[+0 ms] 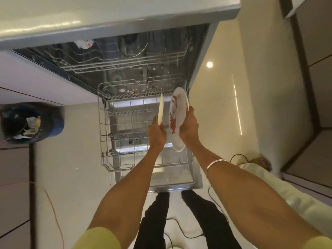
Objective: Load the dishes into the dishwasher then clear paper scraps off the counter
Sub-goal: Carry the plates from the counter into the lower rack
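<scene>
**Loading plates into the pulled-out lower rack**

Dish-loading step, paper scraps not started. Left hand (156, 131) has its fingers wrapped round a plain white plate (160, 110), held edge-on above the lower rack (107, 126). Right hand (189, 127) grips a red-patterned plate (178, 119) just right of it, also over the rack. Rack looks nearly bare near the front; small items sit at its back. Next: lower each plate upright between tines, kept apart. Bin (32, 123) stands left of the rack.

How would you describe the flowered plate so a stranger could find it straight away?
Start at the pulled-out lower rack of the open dishwasher. Two hands hold plates upright above it. The right hand grips the flowered plate, its red-patterned face showing; the left hand's plate shows only its plain edge.
</scene>
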The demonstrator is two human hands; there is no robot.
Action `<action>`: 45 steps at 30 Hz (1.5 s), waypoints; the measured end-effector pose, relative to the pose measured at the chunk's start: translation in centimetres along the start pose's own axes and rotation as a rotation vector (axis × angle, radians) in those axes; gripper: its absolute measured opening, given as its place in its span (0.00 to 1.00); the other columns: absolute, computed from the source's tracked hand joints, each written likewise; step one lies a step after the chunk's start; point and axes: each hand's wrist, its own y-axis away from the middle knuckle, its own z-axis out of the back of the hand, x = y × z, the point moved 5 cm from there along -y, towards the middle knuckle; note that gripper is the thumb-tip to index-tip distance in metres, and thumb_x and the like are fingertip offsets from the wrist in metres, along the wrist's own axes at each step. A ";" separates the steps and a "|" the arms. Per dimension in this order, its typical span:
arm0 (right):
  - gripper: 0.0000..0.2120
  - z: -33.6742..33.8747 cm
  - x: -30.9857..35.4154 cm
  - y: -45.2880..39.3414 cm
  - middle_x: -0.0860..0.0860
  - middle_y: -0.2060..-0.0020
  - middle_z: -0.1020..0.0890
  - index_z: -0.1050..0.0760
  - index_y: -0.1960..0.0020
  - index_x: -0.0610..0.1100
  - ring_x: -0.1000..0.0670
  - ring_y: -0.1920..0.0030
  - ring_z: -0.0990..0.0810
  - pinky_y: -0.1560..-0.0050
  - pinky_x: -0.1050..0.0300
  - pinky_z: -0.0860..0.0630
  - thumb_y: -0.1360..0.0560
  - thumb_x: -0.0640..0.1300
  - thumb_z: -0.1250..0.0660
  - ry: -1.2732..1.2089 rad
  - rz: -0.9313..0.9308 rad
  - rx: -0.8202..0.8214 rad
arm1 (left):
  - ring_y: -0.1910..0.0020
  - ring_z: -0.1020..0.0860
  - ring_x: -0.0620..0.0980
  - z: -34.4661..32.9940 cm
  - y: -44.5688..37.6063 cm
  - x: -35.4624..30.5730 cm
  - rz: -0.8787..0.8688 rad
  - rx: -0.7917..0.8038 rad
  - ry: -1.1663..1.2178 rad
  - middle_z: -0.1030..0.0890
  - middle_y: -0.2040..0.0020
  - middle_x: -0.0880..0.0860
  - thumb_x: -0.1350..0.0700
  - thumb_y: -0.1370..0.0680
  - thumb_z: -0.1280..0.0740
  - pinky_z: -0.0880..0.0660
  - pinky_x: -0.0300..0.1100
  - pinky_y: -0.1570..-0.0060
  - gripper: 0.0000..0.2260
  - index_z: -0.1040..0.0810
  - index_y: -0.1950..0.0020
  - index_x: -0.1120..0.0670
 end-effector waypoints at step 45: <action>0.24 -5.4 0.2 -7.1 0.50 0.38 0.21 0.31 0.31 0.46 0.47 0.40 0.21 0.52 0.71 0.29 0.21 0.59 0.39 -0.201 -0.023 0.013 | 0.54 0.16 0.52 -4.0 -3.7 2.1 -0.094 0.036 0.323 0.17 0.45 0.54 0.46 0.18 0.42 0.17 0.46 0.55 0.21 0.33 0.26 0.50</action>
